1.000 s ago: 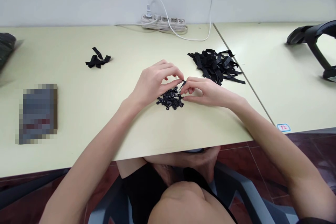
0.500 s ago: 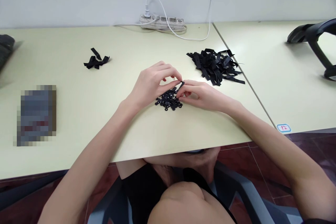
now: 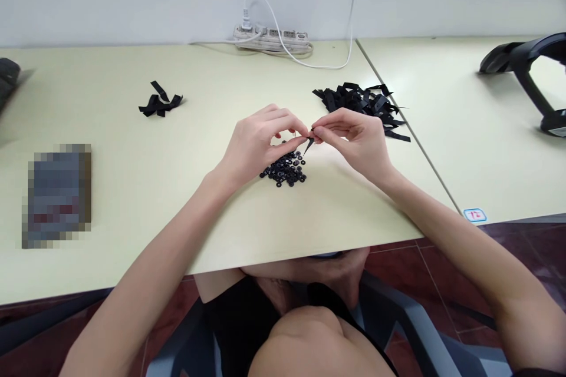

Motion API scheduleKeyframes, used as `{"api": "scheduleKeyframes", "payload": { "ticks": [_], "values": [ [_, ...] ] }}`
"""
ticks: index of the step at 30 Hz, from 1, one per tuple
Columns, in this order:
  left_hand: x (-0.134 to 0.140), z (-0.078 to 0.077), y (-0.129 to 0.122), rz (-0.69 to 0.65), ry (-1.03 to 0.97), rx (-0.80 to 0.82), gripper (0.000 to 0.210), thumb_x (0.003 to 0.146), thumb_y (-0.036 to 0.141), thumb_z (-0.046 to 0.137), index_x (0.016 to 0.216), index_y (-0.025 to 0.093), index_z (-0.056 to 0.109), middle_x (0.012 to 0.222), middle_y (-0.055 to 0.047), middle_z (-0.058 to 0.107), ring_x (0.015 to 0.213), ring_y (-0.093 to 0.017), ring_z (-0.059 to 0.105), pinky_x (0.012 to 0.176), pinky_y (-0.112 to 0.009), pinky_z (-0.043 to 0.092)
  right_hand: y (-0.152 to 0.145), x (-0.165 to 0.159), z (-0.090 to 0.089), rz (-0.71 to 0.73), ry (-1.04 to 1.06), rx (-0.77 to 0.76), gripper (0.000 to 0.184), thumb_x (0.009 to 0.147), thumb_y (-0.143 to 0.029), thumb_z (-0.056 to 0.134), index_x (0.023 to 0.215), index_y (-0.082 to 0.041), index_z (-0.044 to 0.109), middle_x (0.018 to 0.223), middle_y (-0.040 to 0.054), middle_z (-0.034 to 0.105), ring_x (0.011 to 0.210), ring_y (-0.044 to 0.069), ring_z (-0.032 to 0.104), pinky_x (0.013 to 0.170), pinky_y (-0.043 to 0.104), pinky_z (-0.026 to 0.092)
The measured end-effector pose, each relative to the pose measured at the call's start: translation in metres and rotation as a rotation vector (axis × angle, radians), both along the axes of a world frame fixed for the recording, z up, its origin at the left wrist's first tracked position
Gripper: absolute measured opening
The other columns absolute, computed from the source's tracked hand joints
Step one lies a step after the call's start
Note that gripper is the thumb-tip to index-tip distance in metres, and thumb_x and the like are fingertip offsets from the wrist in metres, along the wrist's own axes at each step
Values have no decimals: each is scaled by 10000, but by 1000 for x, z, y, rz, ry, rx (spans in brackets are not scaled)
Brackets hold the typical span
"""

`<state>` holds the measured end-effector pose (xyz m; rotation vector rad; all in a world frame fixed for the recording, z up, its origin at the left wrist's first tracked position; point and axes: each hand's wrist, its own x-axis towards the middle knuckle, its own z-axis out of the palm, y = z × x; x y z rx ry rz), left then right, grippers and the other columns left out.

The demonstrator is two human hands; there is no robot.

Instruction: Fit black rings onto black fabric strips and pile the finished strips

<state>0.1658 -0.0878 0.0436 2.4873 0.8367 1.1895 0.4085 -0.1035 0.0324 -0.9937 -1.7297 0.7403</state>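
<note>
Left hand (image 3: 256, 144) and right hand (image 3: 354, 138) meet fingertip to fingertip just above the table (image 3: 177, 188), both pinched narrow on one short black strip (image 3: 308, 142) that hangs between them; whether a ring is also in the pinch, can't tell. Small black rings (image 3: 285, 169) sit in a loose heap on the table directly under the fingertips. Big pile of black strips (image 3: 358, 100) lies behind the right hand, a small bunch of strips (image 3: 159, 103) far left, power strip (image 3: 270, 40) at the wall.

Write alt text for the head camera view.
Both hands, left hand and right hand, pinch a small black strip above a pile of black rings on a pale table. A heap of black strips lies right.
</note>
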Motion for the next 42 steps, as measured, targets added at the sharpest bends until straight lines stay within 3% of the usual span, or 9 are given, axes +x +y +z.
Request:
{"api": "scheduleKeyframes", "payload": {
  "ticks": [8, 14, 23, 42],
  "values": [
    [6, -3, -4, 78, -30, -42, 93, 1067, 237, 720, 1024, 242, 803, 1003, -33, 841, 960, -200, 759, 753, -315, 615, -3, -2, 2, -11, -10, -35, 124, 1005, -391, 837, 1008, -275, 880, 984, 19, 859, 925, 221, 829, 893, 433, 739],
    [9, -1, -7, 122, -63, -70, 72, 1036, 226, 734, 999, 229, 796, 1002, -32, 846, 925, -191, 777, 742, -311, 618, -5, -3, 2, 6, 0, 11, 94, 1001, -309, 850, 1079, -286, 898, 1056, 16, 879, 972, 214, 825, 890, 414, 729],
    [11, -5, -7, 120, -122, -114, 58, 1030, 270, 751, 1022, 224, 786, 1053, -33, 846, 914, -180, 792, 725, -291, 625, -7, -6, 1, -71, -60, 67, 88, 995, -357, 843, 1032, -291, 887, 1013, 19, 869, 920, 230, 811, 847, 446, 740],
    [17, -13, -11, 201, -97, -34, 98, 1069, 242, 717, 1007, 227, 792, 988, -29, 837, 891, -174, 782, 693, -288, 588, -5, -9, -3, -40, -54, 33, 105, 1030, -366, 778, 1033, -271, 822, 1034, 32, 837, 942, 219, 782, 866, 426, 711]
  ]
}}
